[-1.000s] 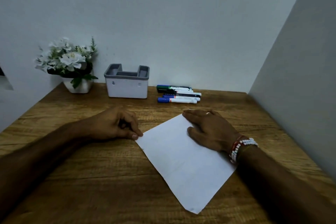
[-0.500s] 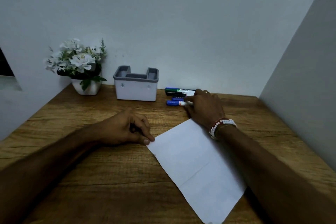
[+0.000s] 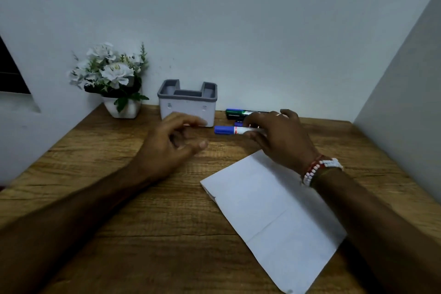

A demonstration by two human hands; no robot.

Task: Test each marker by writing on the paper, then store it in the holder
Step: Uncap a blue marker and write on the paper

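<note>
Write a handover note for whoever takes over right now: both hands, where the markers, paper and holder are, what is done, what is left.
Right hand: pinches the blue-capped marker by its white barrel, cap on, in front of the other markers.
Left hand: holds nothing, fingers loosely curved, close to the marker's cap.
Other markers: bunched at the wall, right of the holder, partly behind the right hand.
Paper: flat on the desk, no marks visible.
Done: one marker taken; none shows in the holder.
Left: uncap, write, recap, store it; then the rest.
</note>
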